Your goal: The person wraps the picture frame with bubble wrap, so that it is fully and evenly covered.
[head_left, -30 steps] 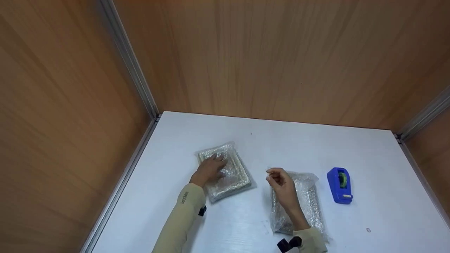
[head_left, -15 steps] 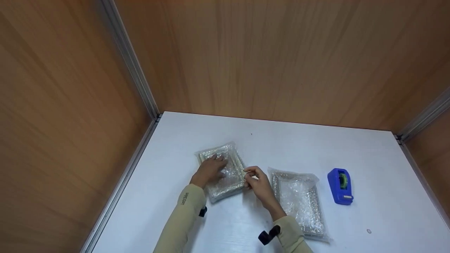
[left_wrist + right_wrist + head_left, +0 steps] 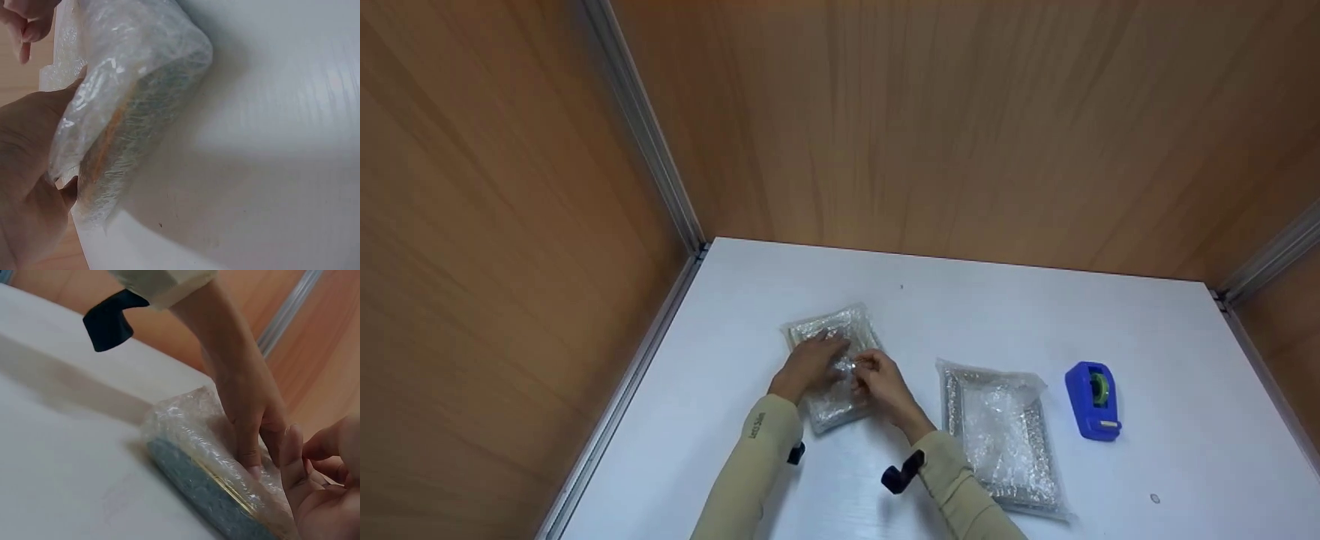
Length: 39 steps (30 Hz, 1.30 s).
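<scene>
A flat, framed item in bubble wrap (image 3: 844, 321) lies on the white table, left of centre. My left hand (image 3: 808, 366) rests on it with fingers spread, pressing the wrap. In the left wrist view the thumb sits at the edge of the bubble-wrapped package (image 3: 143, 104), and a brownish edge shows through. Over the package's right part, my right hand (image 3: 886, 386) pinches thumb against fingers. A small clear glint shows at its fingertips, like a piece of tape, mostly hidden. The right wrist view shows my right hand (image 3: 326, 489) close beside the left hand (image 3: 244, 405).
A second bubble-wrapped frame (image 3: 997, 442) lies to the right on the table (image 3: 1035, 315). Beyond it stands a blue tape dispenser (image 3: 1093, 401) with a green-cored roll. A small clear scrap (image 3: 1155, 498) lies near the front right. Wooden panels (image 3: 922, 135) enclose the table.
My right hand has moved left from above the second wrapped frame to the first one, fingers still pinched, ending beside the left hand. The left hand stays in place on the package.
</scene>
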Each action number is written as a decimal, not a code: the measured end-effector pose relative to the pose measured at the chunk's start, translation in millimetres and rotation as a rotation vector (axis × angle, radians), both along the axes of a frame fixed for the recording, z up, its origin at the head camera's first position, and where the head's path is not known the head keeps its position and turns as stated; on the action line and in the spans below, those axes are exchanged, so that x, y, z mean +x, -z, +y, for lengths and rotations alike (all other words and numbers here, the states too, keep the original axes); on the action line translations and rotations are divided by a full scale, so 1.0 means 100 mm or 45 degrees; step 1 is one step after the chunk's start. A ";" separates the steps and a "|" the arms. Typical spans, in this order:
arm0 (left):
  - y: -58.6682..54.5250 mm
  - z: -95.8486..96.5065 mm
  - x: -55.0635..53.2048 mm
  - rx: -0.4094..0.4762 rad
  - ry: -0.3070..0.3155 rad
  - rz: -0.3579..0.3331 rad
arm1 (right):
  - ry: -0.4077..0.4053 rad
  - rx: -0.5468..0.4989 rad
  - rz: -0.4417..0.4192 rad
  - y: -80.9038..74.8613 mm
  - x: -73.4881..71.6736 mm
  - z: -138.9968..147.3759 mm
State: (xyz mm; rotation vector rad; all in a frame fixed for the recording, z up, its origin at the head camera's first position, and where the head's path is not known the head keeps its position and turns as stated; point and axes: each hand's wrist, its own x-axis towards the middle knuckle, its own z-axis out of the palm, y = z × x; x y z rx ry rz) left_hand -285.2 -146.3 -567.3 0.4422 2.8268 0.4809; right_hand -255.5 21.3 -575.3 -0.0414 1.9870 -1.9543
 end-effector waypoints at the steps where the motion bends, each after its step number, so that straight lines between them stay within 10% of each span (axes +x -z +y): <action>1: 0.00 0.01 0.01 0.014 -0.024 -0.015 | 0.006 0.010 -0.014 0.01 -0.02 -0.02; 14: 0.03 0.07 0.01 -0.010 -0.044 0.024 | 0.073 -0.083 -0.159 0.06 -0.27 -0.13; 39: -0.01 0.09 0.05 -0.079 0.082 0.015 | 0.099 -0.192 -0.434 -0.05 -0.23 -0.07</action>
